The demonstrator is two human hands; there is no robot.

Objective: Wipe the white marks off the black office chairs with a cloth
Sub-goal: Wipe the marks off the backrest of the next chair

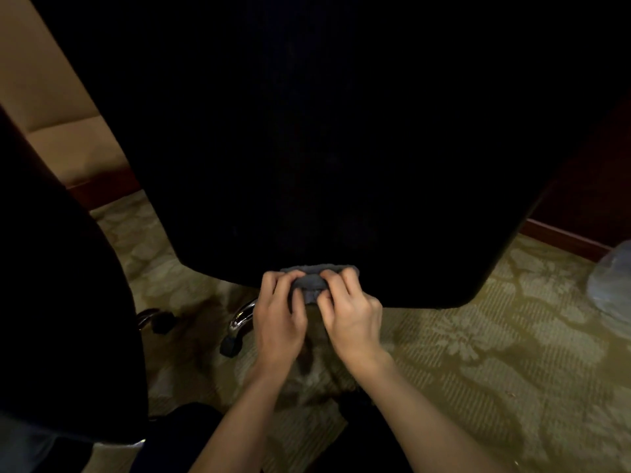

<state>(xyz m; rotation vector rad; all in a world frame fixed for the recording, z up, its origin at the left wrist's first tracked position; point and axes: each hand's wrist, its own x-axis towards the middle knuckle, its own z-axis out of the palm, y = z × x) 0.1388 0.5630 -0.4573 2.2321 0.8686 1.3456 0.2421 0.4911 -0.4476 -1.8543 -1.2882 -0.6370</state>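
Both hands' fingers (336, 279) curl tightly around a bunched grey cloth (312, 285), the left hand (278, 319) and right hand (353, 322) pinching it together against the bottom edge of the black chair back (324, 131) just above them. So small a wad could slip off the edge, or the chair could roll away on its casters (230, 346), below and left of the fingers, when pushed. The dark upholstery hides any white marks, and a second chair (58, 285) far left is cut off

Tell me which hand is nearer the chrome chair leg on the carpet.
Left. The left hand grips the cloth just right of the chrome leg; the right hand lies beyond it, farther right.
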